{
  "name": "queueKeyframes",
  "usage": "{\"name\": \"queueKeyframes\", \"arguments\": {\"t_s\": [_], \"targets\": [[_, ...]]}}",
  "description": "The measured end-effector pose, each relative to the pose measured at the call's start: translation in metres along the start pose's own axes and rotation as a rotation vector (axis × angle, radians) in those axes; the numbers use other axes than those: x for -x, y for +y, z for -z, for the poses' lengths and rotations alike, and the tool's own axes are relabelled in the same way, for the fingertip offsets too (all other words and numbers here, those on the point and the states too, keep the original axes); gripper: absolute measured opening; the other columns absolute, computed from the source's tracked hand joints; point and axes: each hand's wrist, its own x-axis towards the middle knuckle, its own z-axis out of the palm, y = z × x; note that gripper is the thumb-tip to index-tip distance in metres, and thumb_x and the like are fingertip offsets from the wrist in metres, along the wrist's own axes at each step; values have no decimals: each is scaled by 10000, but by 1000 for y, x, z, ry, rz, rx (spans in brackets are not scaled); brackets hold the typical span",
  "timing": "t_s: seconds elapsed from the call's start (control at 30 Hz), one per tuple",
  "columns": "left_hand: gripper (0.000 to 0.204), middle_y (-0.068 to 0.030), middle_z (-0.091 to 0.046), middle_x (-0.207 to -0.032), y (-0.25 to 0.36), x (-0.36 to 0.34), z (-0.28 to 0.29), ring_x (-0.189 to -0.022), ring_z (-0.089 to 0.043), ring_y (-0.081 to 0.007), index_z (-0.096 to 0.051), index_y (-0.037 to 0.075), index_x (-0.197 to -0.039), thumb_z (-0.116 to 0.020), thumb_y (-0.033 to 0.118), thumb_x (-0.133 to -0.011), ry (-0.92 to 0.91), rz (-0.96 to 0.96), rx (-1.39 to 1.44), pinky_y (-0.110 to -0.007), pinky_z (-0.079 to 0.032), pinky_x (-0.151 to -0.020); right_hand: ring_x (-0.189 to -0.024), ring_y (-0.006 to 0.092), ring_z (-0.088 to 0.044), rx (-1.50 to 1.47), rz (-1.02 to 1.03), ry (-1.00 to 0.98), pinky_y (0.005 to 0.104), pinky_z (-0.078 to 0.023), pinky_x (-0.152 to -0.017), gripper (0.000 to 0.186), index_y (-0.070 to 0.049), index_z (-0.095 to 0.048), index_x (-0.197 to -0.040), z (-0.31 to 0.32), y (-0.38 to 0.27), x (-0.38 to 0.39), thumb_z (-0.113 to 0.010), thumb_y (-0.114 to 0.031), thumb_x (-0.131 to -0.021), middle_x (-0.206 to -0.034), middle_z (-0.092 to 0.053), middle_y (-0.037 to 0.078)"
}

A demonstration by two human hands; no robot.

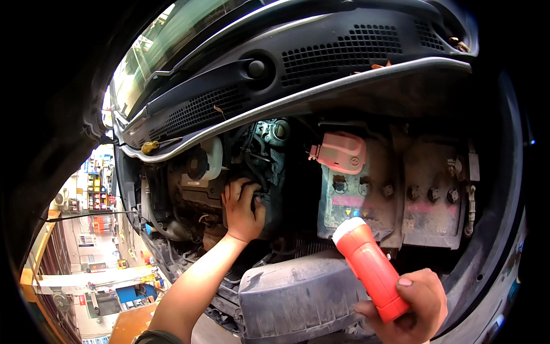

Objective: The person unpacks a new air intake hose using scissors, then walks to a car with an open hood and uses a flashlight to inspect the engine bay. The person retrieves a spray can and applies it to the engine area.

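Note:
In the open engine bay, my left hand (243,212) rests on the dusty engine (200,189), fingers apart and bent over its top; nothing shows in its grasp. My right hand (415,304) is wrapped around a red flashlight (369,266) with a white head. That head tilts up and left, over the near edge of a dusty battery (358,200). On the battery's far side sits a pinkish-red cover (342,153). A white-bodied part with a dark cap (197,163) stands on the engine, beyond my left hand.
A dusty black plastic housing (298,292) lies between my forearms. A second battery block (432,200) with several round caps is at right. Across the far side runs the cowl (344,49); a yellow-handled tool (150,147) lies on its left edge. Shop shelves (100,178) stand beyond.

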Motion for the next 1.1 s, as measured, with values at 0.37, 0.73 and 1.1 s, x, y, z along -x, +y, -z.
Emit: {"name": "queueKeyframes", "arguments": {"t_s": [0.37, 0.73, 1.1], "targets": [[259, -166, -619, -1186, -13, 8, 6, -1093, -568, -391, -692, 45, -1062, -625, 63, -813, 27, 7, 36, -470, -431, -994, -838, 327, -702, -120, -83, -62, 406, -581, -742, 664, -32, -613, -1329, -6, -3, 14, -967, -74, -768, -1034, -715, 219], [278, -170, -623, -1205, -15, 8, 7, -1097, -569, -391, -709, 49, -1059, -623, 62, -795, 36, 19, 51, -469, -437, -992, -849, 293, -668, -116, -126, -11, 407, -557, -785, 655, -110, -564, -1401, -7, -6, 21, -926, -140, -856, -1002, -692, 171], [281, -173, -619, -1192, -15, 6, 9, -1084, -565, -402, -708, 46, -1041, -618, 41, -775, 40, 29, 74, -478, -438, -986, -772, 280, -676, -188, -98, -63, 371, -562, -681, 684, -98, -545, -1435, -5, -5, 18, -889, -27, -847, -998, -704, 180]]}}
